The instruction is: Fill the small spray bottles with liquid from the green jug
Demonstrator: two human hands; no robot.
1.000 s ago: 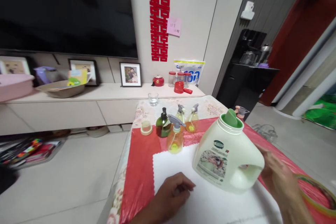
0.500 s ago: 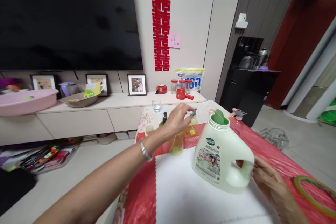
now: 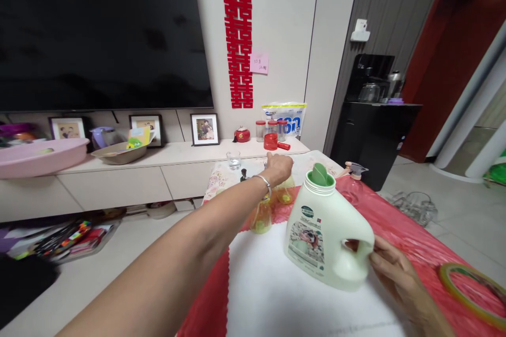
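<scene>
A pale green detergent jug with an open green spout stands tilted on a white mat. My right hand holds it from the right, fingers hooked through the handle. My left hand reaches far across the table. Its fingers are curled down over the sprayer head of a small yellow spray bottle in the back row. A second yellow spray bottle stands just under my left wrist, partly hidden by my arm. Only the pump top of a dark bottle shows.
A red cloth covers the table. A glass stands at the far end, another spray bottle at the right edge, a tape roll near right. Behind are a low cabinet, a pink basin and a black stand.
My left hand rose from the white mat and reached forward to the back spray bottles, now covering one sprayer head. My right hand slid its fingers into the jug handle.
</scene>
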